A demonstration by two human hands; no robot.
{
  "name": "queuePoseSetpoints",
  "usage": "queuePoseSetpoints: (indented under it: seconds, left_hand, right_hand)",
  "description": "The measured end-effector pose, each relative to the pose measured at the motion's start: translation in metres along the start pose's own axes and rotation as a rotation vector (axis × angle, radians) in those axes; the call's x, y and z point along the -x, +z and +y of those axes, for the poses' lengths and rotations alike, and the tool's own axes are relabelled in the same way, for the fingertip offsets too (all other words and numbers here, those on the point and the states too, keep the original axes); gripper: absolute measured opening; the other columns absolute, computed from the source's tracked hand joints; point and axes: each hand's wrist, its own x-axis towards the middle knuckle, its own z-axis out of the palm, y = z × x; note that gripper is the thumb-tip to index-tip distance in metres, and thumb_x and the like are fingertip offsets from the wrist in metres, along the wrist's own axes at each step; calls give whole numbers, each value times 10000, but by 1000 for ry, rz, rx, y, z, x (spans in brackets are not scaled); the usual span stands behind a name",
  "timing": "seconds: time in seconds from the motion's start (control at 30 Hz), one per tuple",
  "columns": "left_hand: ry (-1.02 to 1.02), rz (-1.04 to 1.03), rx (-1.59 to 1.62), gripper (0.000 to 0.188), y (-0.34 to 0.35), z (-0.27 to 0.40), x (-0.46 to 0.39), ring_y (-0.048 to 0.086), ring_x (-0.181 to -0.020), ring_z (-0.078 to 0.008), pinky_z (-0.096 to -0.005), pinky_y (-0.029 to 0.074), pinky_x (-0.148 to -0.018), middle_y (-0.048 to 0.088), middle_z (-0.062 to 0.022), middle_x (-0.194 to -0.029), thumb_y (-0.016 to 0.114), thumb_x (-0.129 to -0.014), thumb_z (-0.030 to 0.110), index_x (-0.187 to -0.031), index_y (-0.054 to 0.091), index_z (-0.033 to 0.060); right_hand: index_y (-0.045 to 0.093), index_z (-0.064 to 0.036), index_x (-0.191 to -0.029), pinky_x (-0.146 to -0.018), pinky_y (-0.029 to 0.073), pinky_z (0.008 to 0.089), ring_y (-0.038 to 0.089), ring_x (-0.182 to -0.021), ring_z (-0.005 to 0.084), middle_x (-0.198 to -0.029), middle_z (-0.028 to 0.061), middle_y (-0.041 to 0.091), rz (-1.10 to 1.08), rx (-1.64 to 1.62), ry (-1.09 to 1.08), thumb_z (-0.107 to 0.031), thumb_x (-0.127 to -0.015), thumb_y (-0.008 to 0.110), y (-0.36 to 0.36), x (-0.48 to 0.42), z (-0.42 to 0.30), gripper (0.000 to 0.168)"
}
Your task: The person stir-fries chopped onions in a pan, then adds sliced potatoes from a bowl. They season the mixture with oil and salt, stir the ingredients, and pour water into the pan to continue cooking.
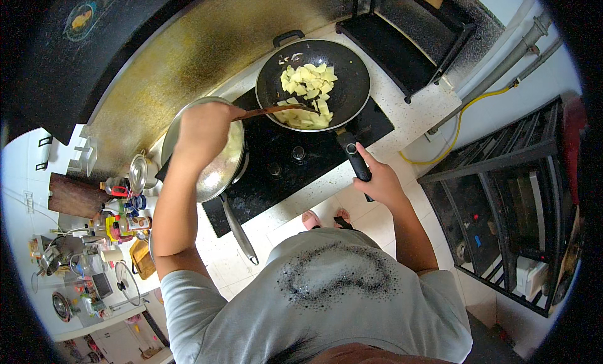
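My left hand (202,131) is closed around the handle of a wooden spatula (268,110), above a light metal pan. The spatula's far end reaches into a black wok (355,81) and touches pale yellow sliced pieces, perhaps potato (311,79). Some pieces lie in a heap, others in the near part of the wok by the spatula. My right hand (379,180) grips the wok's black handle (359,161), thumb or finger stretched along it. The wok stands on the black glass hob (282,175). Inside the wok, small whitish bits cling near the far wall.
Left of the wok stands the metal pan (219,175), its handle (238,232) pointing towards me. Bottles and a lidded pot (139,173) crowd the left counter. A black metal rack (395,53) stands behind right; a black shelf unit (499,208) is at right.
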Motion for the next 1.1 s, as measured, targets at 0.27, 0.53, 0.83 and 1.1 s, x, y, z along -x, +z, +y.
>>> queuePoseSetpoints:
  seconds: [0.27,0.53,0.83,1.1]
  left_hand:
    - [13,-150,-174,375,5,21,-20,659,-717,-294,-392,527,-598,660,-110,-750,540,-734,13,-984,716,231]
    - [-129,-14,16,162,65,63,-59,684,-717,-275,-380,547,-592,686,-116,-795,511,-829,69,-902,655,63]
    - [17,81,33,302,108,85,-51,667,-694,-258,-364,537,-571,664,-95,-887,511,-813,58,-1103,593,85]
    - [74,-25,-32,430,-13,17,-9,660,-746,-288,-397,527,-619,672,-103,-814,537,-729,-12,-1045,696,232]
  right_hand:
    - [341,-197,-1426,-625,478,411,636,-675,348,-726,187,629,0,-20,-15,-249,-680,664,1,0,-1,815]
    - [343,-209,-1434,-617,469,332,604,-599,266,-672,145,590,23,-11,-8,-208,-691,667,1,0,1,810]
    - [335,-211,-1432,-639,479,403,635,-679,344,-717,181,624,20,-43,-20,-249,-680,661,3,-1,3,820]
    - [322,-221,-1439,-639,478,384,635,-676,327,-716,168,621,-1,-24,8,-250,-686,655,2,-1,2,824]
